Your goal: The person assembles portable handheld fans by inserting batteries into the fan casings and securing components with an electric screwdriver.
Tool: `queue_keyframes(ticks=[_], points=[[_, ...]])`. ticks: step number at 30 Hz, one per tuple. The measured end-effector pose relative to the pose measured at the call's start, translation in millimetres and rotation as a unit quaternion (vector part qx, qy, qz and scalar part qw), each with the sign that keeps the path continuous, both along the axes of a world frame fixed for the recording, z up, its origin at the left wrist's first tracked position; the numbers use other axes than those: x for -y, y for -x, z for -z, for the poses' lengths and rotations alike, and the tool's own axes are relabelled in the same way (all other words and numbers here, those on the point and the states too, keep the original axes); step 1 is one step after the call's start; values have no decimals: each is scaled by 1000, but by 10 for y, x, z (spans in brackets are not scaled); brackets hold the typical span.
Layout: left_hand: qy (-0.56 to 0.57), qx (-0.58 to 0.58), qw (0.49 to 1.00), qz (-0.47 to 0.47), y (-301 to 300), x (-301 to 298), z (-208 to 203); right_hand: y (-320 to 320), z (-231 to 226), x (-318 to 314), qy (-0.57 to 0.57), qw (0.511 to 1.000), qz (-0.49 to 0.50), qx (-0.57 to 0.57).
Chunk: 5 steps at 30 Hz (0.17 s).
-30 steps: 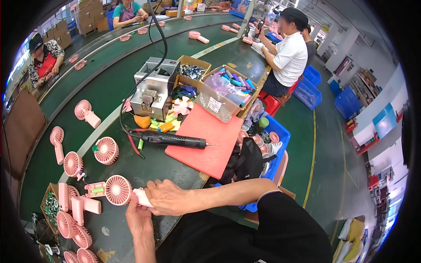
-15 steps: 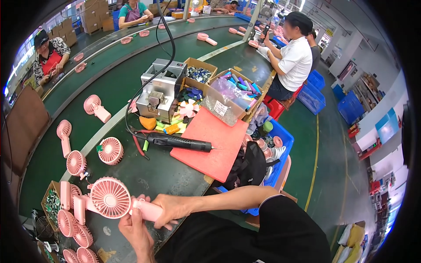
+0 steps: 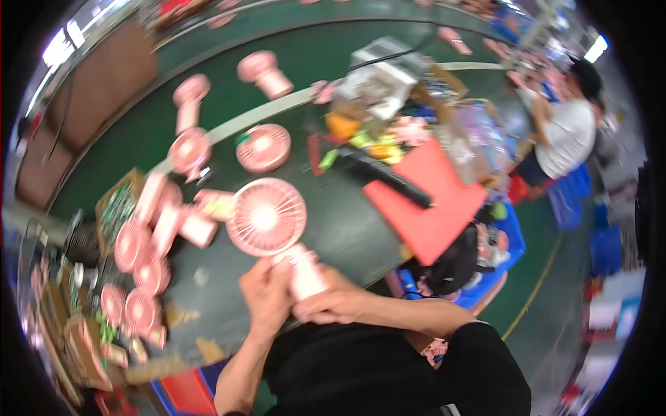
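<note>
A pink handheld fan (image 3: 266, 216) is held in both hands near the table's front edge, its round grille tilted away from me. My left hand (image 3: 265, 295) pinches the neck just below the fan head. Around the lower handle my right hand (image 3: 329, 299) is closed. Just past the fan head, another pink fan part (image 3: 214, 205) with a yellowish patch lies on the table. To the left sit several pink fan heads and handles in a loose pile (image 3: 149, 256). The picture is smeared by motion, so small details on the handle cannot be made out.
A black electric screwdriver (image 3: 385, 177) lies across a red mat (image 3: 430, 201). Beyond stand a grey-white machine (image 3: 381, 76) and a bag of clear plastic (image 3: 465, 149). A carton of green parts (image 3: 119, 211) is at left; a blue crate (image 3: 512, 243) stands right. A white-shirted person (image 3: 569, 132) sits beyond.
My view has swung left and down, so the table's things appear farther right. The held fan has turned from pointing left to pointing away from me. Both hands keep their hold.
</note>
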State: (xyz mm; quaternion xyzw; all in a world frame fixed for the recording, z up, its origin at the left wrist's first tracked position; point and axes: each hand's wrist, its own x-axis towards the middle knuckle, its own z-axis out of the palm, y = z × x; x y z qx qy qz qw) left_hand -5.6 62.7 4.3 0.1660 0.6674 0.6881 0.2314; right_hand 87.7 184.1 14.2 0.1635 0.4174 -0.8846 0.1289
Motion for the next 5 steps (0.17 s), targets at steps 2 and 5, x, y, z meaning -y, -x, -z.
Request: queue_keyframes(ticks=[2,5], points=[[-67,46,996,22,-44,-99,-25,-61,62,52,67,996,60,-8],[-137,233,960,73,21,55,39,4,322,-16,117,992,-21,-40]])
